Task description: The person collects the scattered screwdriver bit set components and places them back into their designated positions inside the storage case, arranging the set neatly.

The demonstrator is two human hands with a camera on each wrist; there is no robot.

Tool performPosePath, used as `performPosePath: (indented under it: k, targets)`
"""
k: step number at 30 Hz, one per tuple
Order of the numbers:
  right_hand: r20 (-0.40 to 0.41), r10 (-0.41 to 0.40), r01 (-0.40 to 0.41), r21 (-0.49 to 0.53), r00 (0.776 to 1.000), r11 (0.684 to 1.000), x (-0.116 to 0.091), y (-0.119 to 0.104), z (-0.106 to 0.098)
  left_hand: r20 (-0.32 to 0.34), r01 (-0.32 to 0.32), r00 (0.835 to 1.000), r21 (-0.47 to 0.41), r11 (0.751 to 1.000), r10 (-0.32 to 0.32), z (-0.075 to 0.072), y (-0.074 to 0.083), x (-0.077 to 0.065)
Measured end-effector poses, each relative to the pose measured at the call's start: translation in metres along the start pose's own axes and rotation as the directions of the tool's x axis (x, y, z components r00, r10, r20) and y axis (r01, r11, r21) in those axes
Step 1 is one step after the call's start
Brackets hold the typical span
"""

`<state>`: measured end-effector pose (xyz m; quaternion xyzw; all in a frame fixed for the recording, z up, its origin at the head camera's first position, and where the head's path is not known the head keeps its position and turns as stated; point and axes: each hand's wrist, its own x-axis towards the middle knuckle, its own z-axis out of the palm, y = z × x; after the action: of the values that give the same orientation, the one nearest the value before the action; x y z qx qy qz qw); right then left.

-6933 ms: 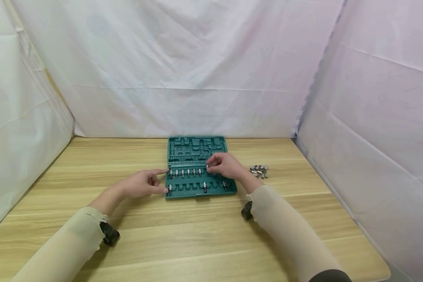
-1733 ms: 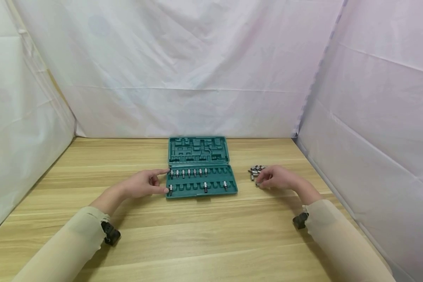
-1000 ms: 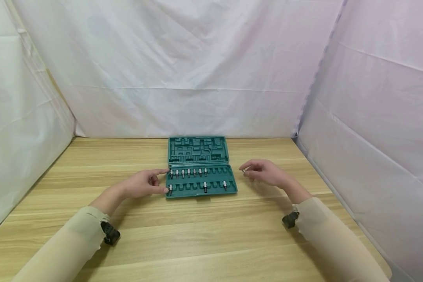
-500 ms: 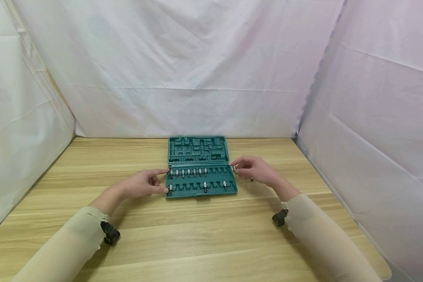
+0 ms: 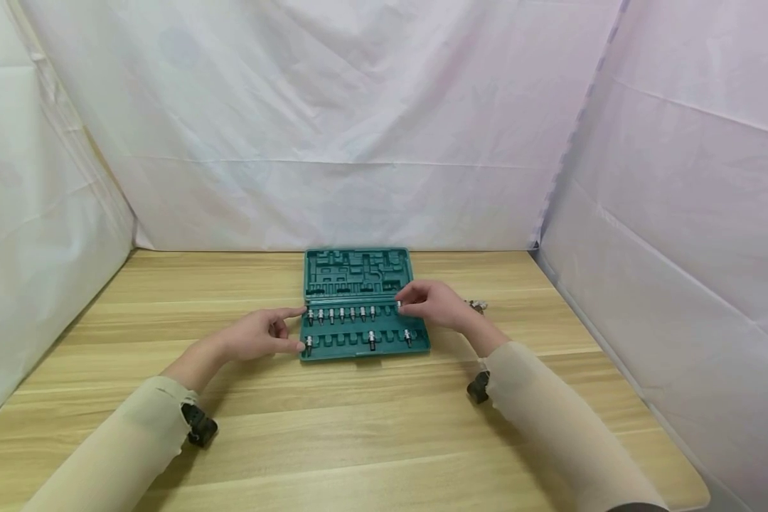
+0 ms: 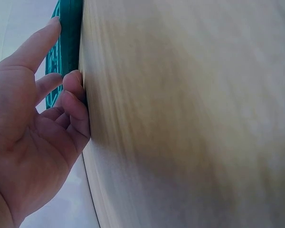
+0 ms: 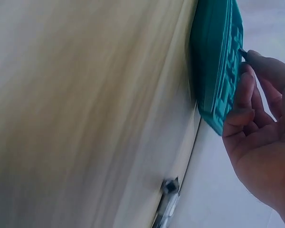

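Note:
A green socket case (image 5: 333, 353) lies open, its lid at the back. My left hand (image 5: 246, 336) is at its left edge, thumb and index finger spread, both tips touching the case. The other fingers are bent in the left wrist view. Between thumb and fingertips my right hand (image 5: 436, 306) pinches a small silver bit socket (image 5: 399, 304) over the right part of the upper row; its dark tip (image 7: 243, 53) shows in the right wrist view. Several bit sockets (image 5: 342, 313) fill the upper row's left part. Three more stand in the lower row, one at mid-row (image 5: 372, 341).
Right of the case lies a pile of loose bit sockets (image 5: 478, 306), partly hidden behind my right wrist. The wooden table (image 5: 333, 434) meets white curtains (image 5: 333, 192) at the back and sides. Each sleeve carries a small black wrist camera (image 5: 198, 425).
A seventh socket has joined the upper row. My right hand went to the pile, took another bit socket and moved left over the case. The left hand has stayed put.

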<state>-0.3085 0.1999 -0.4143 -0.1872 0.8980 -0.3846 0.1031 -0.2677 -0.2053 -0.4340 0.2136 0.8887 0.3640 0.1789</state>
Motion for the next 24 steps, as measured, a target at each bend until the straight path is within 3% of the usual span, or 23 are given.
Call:
performPosePath:
  k: [12,24]
  targets:
    - [0.035,0.02,-0.017,-0.075,0.999,0.997,0.024,-0.016,0.021,0.005,-0.004,1.0,-0.002,1.0,0.004,-0.001,0.001,0.0]
    - [0.029,0.071,-0.067,-0.108,0.997,0.992,0.029,-0.015,0.026,-0.003,-0.003,1.0,0.002,1.0,0.003,0.0,-0.001,0.0]
